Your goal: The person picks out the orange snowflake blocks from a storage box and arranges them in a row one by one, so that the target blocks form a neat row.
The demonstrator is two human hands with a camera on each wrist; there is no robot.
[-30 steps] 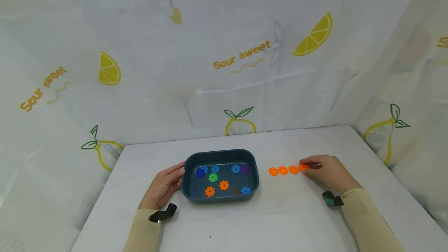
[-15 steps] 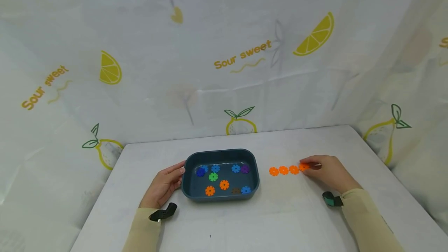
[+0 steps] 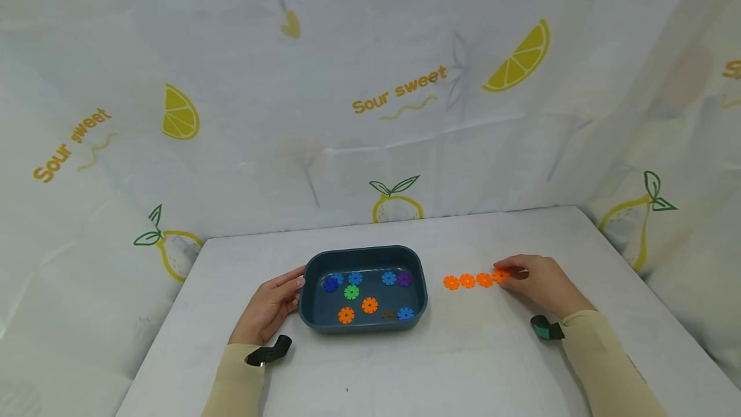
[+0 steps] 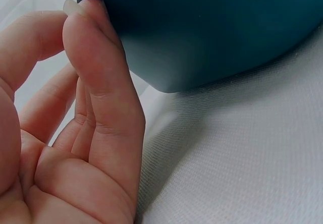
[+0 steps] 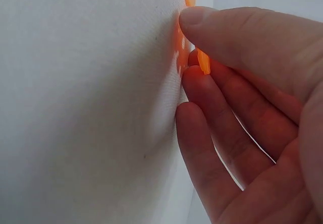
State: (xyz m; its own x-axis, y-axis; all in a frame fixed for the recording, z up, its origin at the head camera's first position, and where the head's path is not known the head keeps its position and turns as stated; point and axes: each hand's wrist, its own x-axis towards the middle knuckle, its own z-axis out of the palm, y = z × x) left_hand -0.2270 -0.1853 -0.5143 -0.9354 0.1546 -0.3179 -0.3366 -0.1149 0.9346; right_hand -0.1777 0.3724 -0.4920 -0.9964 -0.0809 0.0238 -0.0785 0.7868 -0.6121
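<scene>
In the head view my left hand point(image 3: 269, 307) holds the left end of a dark blue-green tray point(image 3: 365, 327). The left wrist view has its thumb and fingertips pinching the tray wall point(image 4: 202, 37). Right of the tray, my right hand point(image 3: 541, 283) pinches an orange notched disc point(image 3: 500, 275) between thumb and fingers. That disc point(image 5: 203, 61) stands partly hidden behind the thumb in the right wrist view. To its left, three more orange discs, among them the leftmost disc point(image 3: 451, 282), lie in a row on the table.
Inside the tray lie several notched discs: two orange, one green disc point(image 3: 351, 292), one purple disc point(image 3: 404, 278), a brown disc point(image 3: 389, 315) and several blue. The white table point(image 3: 393, 378) ends at the back against a lemon-printed cloth point(image 3: 260, 147).
</scene>
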